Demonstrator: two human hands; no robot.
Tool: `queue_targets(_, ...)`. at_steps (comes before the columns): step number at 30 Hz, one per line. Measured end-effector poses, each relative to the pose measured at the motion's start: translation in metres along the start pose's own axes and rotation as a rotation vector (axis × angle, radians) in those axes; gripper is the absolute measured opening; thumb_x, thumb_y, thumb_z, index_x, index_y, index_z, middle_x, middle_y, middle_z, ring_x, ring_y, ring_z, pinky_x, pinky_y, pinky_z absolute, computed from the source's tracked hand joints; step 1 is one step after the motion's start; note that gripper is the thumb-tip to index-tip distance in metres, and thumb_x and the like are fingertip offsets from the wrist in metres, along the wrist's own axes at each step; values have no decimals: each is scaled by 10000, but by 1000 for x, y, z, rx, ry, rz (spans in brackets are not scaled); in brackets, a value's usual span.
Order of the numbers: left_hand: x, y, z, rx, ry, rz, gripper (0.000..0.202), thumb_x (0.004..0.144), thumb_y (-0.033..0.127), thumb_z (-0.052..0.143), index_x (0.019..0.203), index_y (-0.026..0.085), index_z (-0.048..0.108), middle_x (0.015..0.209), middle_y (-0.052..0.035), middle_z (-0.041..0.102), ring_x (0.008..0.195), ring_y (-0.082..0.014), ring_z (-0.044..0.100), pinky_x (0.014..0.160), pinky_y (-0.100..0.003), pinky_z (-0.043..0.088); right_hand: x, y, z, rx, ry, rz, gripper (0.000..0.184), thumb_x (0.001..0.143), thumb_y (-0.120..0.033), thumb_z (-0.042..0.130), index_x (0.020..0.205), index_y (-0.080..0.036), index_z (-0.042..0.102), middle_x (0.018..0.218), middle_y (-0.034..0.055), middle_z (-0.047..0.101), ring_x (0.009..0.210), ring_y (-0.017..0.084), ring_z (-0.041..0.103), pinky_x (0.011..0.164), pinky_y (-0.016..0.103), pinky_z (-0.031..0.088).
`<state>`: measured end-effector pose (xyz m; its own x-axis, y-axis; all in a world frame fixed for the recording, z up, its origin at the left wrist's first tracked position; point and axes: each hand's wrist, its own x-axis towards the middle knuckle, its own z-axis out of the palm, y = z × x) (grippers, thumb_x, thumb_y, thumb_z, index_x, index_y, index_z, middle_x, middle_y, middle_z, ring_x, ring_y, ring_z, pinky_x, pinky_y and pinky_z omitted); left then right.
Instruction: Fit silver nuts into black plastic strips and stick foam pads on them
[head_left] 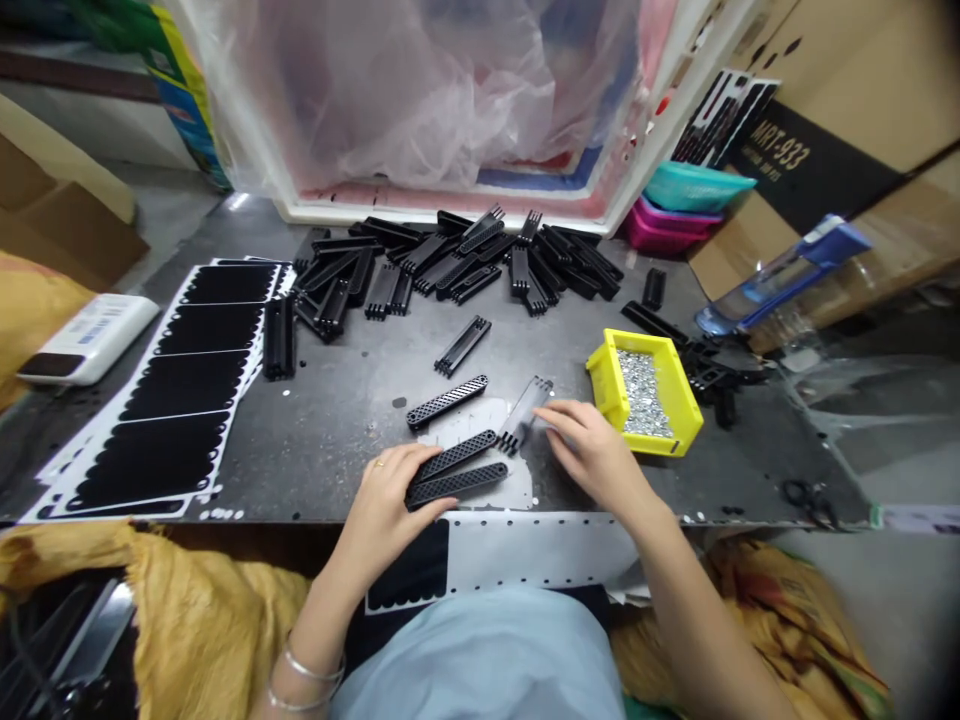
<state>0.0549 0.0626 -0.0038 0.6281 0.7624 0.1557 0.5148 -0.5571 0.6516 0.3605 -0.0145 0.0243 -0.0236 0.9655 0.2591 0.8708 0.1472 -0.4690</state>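
My left hand (394,495) is curled around the near ends of two black bars with a textured, perforated face, an upper bar (459,455) and a lower bar (461,485). They lie side by side over a pale patch on the table. My right hand (592,450) has its fingertips on the right edge of a black pronged plastic piece (525,412), which is smeared by motion. Just beyond my left hand lies another textured black bar (448,402). A similar slotted black piece (463,346) rests farther back.
A yellow bin (615,385) of small metal parts stands right of my right hand. Many black plastic pieces (457,262) are heaped at the back. Printed black sheets (195,380) lie left. Scissors (810,498) and a blue-capped clear bottle (780,275) are at the right.
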Motion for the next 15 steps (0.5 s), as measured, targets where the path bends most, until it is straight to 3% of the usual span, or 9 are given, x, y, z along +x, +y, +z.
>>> queue_targets(2, 2, -4, 1, 1, -2, 17, 438, 916, 410, 757, 1309, 289, 603, 1276, -62, 689, 1199, -292, 619, 1031, -466, 449, 12, 18, -7, -45, -94, -44, 436, 1030, -184, 503, 1435, -310, 602, 1468, 90, 599, 1348, 302, 542, 1089, 557, 495)
queue_targets(4, 4, -9, -3, -13, -18, 33, 400, 927, 407, 745, 1288, 297, 613, 1258, -53, 694, 1179, -285, 629, 1028, -464, 448, 26, 28, -7, -45, -196, -99, 462, 1010, -186, 566, 1441, -347, 597, 1522, 49, 570, 1434, 312, 465, 1129, 571, 448)
queue_targets(10, 4, -18, -15, -52, -46, 43, 402, 913, 447, 750, 1273, 305, 640, 1239, -54, 700, 1166, -289, 635, 1038, -470, 464, 63, 33, 1, 11, -349, -128, 317, 1032, -371, 598, 1333, -343, 695, 1206, 63, 714, 1119, 274, 630, 1016, 494, 475)
queue_targets(15, 2, -15, -13, -50, -51, 51, 395, 916, 444, 742, 1276, 313, 647, 1225, -56, 698, 1155, -289, 634, 1032, -481, 491, 62, 34, 2, 28, -323, -98, 320, 1061, -415, 530, 1309, -328, 713, 1179, 69, 684, 1093, 260, 621, 1021, 468, 483)
